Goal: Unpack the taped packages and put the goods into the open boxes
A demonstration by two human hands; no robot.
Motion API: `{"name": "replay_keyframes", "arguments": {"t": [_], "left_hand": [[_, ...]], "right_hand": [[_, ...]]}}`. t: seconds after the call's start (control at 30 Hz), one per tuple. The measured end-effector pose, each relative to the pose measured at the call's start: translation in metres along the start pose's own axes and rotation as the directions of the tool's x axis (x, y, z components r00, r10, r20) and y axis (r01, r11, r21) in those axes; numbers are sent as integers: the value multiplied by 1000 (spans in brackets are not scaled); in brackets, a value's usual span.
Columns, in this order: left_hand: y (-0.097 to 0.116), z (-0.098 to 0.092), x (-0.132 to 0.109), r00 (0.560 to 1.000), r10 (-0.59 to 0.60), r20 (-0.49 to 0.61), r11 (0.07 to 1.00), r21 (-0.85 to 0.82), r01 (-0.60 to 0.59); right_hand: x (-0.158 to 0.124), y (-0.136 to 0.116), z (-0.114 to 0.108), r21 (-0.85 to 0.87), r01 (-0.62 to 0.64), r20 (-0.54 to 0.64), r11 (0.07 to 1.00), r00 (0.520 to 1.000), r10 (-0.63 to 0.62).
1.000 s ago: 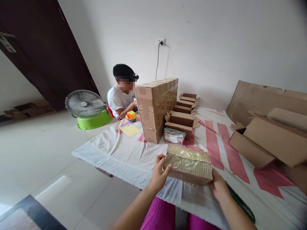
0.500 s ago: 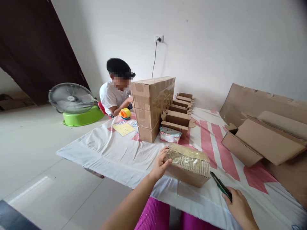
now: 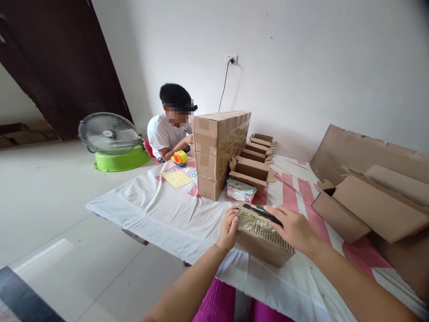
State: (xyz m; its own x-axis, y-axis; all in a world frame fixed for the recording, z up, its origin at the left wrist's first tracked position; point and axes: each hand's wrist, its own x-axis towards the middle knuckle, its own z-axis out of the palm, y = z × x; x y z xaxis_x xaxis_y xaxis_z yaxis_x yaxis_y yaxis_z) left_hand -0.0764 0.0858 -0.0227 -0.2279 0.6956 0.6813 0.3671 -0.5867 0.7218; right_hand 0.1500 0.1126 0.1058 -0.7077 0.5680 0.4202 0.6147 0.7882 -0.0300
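Observation:
A taped cardboard box (image 3: 263, 250) lies on the cloth-covered table close to me, with clear tape and a ridged, corrugated strip on its top. My left hand (image 3: 229, 229) grips the box's left end, fingers over the far side and thumb at the near corner. In my right hand (image 3: 295, 226) is a utility knife (image 3: 263, 213), held over the top of the box. Its blade end points left, toward the far left corner of the top. I cannot tell whether the blade touches the tape.
Stacked closed boxes (image 3: 209, 161) stand beyond, beside a row of open boxes (image 3: 251, 172) and a soft packet (image 3: 240, 191). More open cardboard (image 3: 378, 201) lies right. A tape roll (image 3: 180, 157) sits near a seated person (image 3: 170, 129). A fan (image 3: 109, 134) rests on a green tub (image 3: 122, 160).
My right hand has lifted the utility knife from the table at the box's right and brought it left over the box top. My left hand stays on the box. The view has shifted slightly.

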Motion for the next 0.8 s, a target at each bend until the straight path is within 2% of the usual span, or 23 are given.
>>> {"name": "replay_keyframes", "arguments": {"t": [0.13,0.3,0.4,0.53,0.7,0.8], "left_hand": [[2,-2,1,1000,11,-20,999,53,-10],[6,-4,2,1000,9,-3,995,104,-9],[7,-4,3,1000,4,12,993,118,-5],[7,-5,4,1000,-6,26,992,128,2],[7,-8,3,999,-13,42,991,131,7],[6,-7,2,999,-16,40,992,124,11]], "right_hand": [[36,-9,5,-117,166,133,979,980,-150],[38,-2,-11,-195,299,219,934,942,-255],[25,6,-21,-213,326,258,921,928,-268],[0,18,-28,-160,293,234,943,939,-252],[-44,46,-38,-227,277,224,934,948,-227],[-74,63,-45,-242,209,202,948,966,-161]]}}
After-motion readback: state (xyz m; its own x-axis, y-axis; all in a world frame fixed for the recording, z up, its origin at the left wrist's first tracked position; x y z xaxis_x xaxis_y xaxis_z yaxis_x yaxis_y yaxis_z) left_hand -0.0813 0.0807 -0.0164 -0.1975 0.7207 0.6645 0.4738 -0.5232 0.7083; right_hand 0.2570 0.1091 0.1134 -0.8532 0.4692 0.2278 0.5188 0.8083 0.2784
